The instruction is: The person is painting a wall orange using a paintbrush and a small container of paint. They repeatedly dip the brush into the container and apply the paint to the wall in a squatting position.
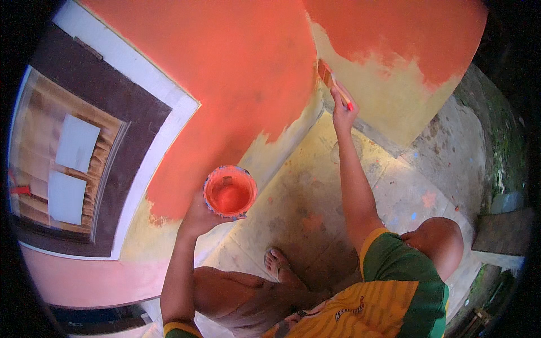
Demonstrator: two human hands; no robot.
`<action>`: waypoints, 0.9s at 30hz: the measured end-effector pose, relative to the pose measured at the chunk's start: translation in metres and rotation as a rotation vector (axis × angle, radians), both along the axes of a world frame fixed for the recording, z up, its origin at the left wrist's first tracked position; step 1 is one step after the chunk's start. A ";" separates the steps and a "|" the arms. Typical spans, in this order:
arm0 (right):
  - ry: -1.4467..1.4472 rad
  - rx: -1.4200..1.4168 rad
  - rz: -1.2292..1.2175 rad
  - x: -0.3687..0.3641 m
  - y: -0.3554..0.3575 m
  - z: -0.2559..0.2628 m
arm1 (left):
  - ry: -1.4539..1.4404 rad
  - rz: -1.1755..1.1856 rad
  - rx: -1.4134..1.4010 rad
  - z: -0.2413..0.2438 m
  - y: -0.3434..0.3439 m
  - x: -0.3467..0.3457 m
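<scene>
My left hand (203, 215) is wrapped around a small round paint can (230, 191) with orange-red paint inside and smears on its rim. In my right hand (345, 110) is a flat paintbrush (326, 75) with a red-tipped handle. Its bristles are at the inner corner where two walls meet. The left wall (228, 63) is mostly coated orange-red, with a pale yellowish band along its bottom. On the right wall (380, 101) the orange-red covers the upper part, with a ragged edge above pale yellow.
A window with a dark frame (139, 110) and a white border (177, 107) is set in the left wall. The concrete floor (291, 181) bears paint spots and stains. My bare foot (277, 262) rests near the left wall. Greenery (503, 135) lies beyond the right-hand edge.
</scene>
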State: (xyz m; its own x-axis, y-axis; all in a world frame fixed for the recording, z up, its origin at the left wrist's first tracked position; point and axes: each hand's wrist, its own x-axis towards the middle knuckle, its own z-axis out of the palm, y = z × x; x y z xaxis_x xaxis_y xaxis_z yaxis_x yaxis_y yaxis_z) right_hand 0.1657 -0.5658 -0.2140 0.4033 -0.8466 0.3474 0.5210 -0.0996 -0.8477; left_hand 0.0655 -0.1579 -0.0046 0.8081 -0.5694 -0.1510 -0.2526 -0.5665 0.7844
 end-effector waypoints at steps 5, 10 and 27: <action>-0.008 -0.343 0.090 0.003 0.050 0.002 | 0.048 -0.009 -0.045 0.003 -0.008 0.001; -0.094 -0.369 0.497 -0.063 0.153 -0.006 | 0.025 -0.033 -0.029 0.000 -0.007 0.005; -0.145 -0.132 -0.026 -0.013 0.031 0.046 | -0.038 -0.005 -0.065 0.017 0.008 -0.012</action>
